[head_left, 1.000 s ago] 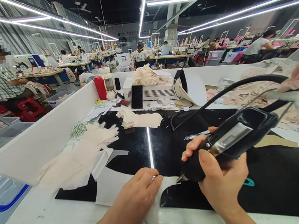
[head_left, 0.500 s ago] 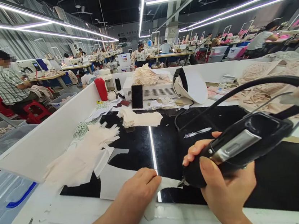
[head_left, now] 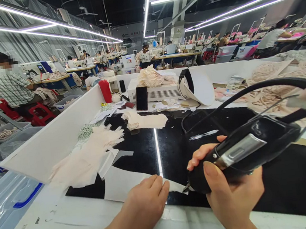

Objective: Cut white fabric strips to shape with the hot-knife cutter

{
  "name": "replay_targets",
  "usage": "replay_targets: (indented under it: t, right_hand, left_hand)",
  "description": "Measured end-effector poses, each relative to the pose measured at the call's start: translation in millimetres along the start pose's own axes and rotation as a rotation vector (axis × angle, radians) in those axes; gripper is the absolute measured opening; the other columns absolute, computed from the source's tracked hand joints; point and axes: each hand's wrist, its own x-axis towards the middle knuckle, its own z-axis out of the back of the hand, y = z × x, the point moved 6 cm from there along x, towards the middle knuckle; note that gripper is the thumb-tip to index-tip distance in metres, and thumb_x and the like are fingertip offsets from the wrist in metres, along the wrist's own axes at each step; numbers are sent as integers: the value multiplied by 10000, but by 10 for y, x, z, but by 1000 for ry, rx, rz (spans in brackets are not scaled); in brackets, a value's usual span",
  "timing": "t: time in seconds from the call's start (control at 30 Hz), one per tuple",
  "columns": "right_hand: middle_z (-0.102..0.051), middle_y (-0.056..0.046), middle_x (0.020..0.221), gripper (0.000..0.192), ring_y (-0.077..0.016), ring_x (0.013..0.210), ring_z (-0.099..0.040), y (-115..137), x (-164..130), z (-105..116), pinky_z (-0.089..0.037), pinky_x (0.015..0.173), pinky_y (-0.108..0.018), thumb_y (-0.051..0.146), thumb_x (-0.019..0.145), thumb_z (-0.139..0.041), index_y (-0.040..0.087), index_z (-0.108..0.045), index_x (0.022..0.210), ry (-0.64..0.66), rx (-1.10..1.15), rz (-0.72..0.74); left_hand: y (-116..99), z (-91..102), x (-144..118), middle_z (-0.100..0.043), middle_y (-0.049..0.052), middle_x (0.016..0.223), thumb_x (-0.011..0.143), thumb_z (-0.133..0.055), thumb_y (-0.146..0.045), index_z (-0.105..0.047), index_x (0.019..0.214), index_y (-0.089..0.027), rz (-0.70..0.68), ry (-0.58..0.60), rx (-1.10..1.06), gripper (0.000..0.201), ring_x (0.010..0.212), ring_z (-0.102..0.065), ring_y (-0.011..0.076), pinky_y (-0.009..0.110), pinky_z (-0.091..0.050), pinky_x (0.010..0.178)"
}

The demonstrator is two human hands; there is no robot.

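Right hand [head_left: 232,194] in closed grip around the black corded cutter [head_left: 243,149], tip at the white fabric piece [head_left: 125,183]; left hand [head_left: 147,202] flat, pressing that piece onto the black tabletop [head_left: 289,183].

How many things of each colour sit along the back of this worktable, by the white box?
Red: 1, the red bottle
Black: 2, the phone leaning on the white box, and a small black cylinder
White: 1, the white box
Total: 4
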Motion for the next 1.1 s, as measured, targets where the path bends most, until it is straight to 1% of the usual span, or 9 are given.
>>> replay_targets:
  t: [0.1, 0.2, 0.3, 0.43, 0.5, 0.6, 0.73, 0.97, 1.1]
  right_hand:
    - [-720, 20, 824, 311, -161, 656, -684, -2, -4, 5, -624, 594, -330, 157, 843, -819, 241, -621, 1067, -4, 1, -2]
    - [-720, 21, 817, 341, -161, 640, -680, 1, -9, 16, -621, 572, -330, 158, 841, -820, 237, -614, 1102, -3, -4, -1]
    - [-720, 20, 823, 358, -156, 632, -680, 5, -10, 28, -616, 554, -318, 144, 854, -806, 233, -612, 1140, 9, 8, 2]
    - [-715, 19, 830, 404, -163, 637, -686, -36, 34, 22, -608, 551, -323, 178, 856, -817, 234, -606, 1196, -8, 25, -42]
    - [-714, 24, 827, 433, -163, 630, -681, -54, 82, -10, -605, 554, -329, 199, 845, -830, 238, -603, 1211, -25, 40, -36]
    - [-711, 34, 814, 435, -157, 603, -665, -87, 146, -95, -593, 544, -332, 228, 847, -830, 243, -597, 1214, -24, 50, -8]
    - [-708, 40, 823, 423, -151, 604, -660, -183, 150, -191, -584, 555, -331, 249, 863, -820, 249, -581, 1212, 19, 45, -36]
    - [-702, 41, 828, 409, -153, 610, -659, -219, 111, -207, -588, 576, -350, 239, 869, -804, 249, -574, 1208, 32, 19, -64]
    - [-700, 46, 812, 396, -146, 592, -645, -230, 140, -246, -574, 556, -335, 254, 881, -797, 253, -579, 1212, 22, 70, -82]
  left_hand:
    - [-67, -50, -18, -753, 127, 1123, 1003, -650, -219, -584, 1260, -132, 56, -31, 31, 279, 1016, -745, 286, 368, -624, 802]
    - [-129, -106, -40, -744, 157, 1187, 998, -701, -485, -583, 1303, -170, 83, -19, 57, 454, 1078, -738, 308, 411, -614, 866]
    - [-178, -136, -65, -737, 172, 1228, 949, -725, -602, -590, 1329, -175, 96, -31, 84, 587, 1137, -725, 320, 422, -591, 927]
    - [-219, -147, -86, -740, 178, 1233, 859, -800, -645, -604, 1332, -177, 114, -69, 87, 694, 1144, -727, 324, 411, -579, 953]
    - [-229, -140, -84, -743, 175, 1230, 839, -813, -654, -609, 1326, -176, 123, -87, 89, 713, 1142, -729, 320, 400, -575, 959]
    - [-237, -131, -73, -744, 176, 1224, 867, -781, -663, -611, 1317, -163, 124, -102, 98, 693, 1142, -727, 315, 394, -568, 965]
    - [-246, -139, -68, -744, 176, 1229, 891, -760, -656, -609, 1312, -154, 116, -104, 92, 672, 1140, -725, 311, 393, -566, 967]
    - [-258, -153, -75, -752, 174, 1227, 889, -768, -649, -606, 1316, -151, 117, -129, 87, 676, 1132, -733, 311, 395, -569, 953]
    - [-246, -162, -67, -755, 168, 1224, 864, -790, -658, -602, 1303, -153, 125, -138, 80, 696, 1125, -736, 312, 396, -571, 951]
